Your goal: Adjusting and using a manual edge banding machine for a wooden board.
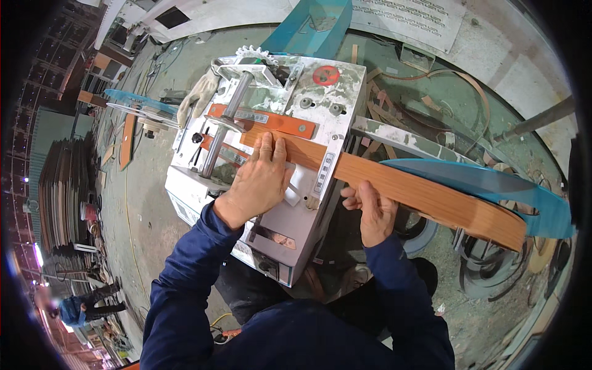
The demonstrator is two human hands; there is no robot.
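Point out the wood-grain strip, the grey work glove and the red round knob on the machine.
wood-grain strip [425, 196]: head view, middle of its bare face right of the machine.
grey work glove [196, 95]: head view, palm area, at the machine's upper left corner.
red round knob [325, 75]: head view, centre of its top.

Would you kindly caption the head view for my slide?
Left hand presses a wood-grain strip flat on a white benchtop machine; right hand supports it.

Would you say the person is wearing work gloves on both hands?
No, the left hand and right hand on the wood-grain strip are bare; a white glove lies on the machine.
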